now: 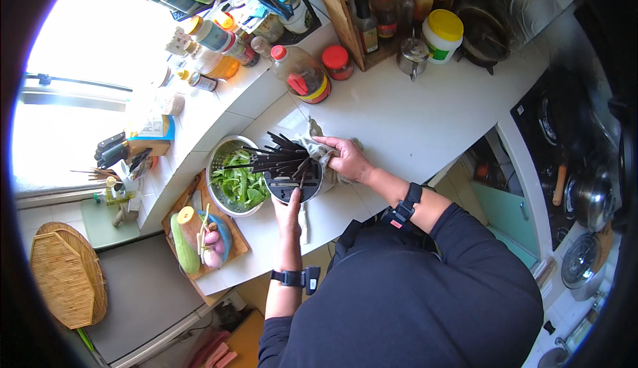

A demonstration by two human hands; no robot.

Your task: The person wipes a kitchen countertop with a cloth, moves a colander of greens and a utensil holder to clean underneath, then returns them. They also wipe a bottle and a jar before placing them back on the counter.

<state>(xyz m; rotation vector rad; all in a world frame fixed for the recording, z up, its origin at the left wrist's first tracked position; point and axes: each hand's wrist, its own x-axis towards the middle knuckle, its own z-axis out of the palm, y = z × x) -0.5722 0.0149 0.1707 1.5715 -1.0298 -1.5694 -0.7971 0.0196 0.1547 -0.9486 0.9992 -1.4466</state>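
My right hand point(350, 160) grips a grey-green cloth point(321, 150), pressed against the side of a round utensil holder point(294, 193) with a dark slotted top. My left hand point(288, 216) holds the near side of this holder, thumb on its rim. Many dark chopsticks point(281, 156) stand in it, leaning to the left. A metal colander point(215, 196) with green leaves point(240, 181) is just left of the holder, under the chopstick tips. The lower part of the holder is mostly hidden by my hands and the cloth.
A cutting board point(239, 246) bears a green gourd point(184, 243), a blue bowl point(227, 233) and pink-skinned bulbs point(214, 251). A large red-capped bottle point(304, 76) and a red-lidded jar point(337, 62) stand at the counter's back. A knife block point(149, 148) is on the ledge; the stove point(541, 119) lies right.
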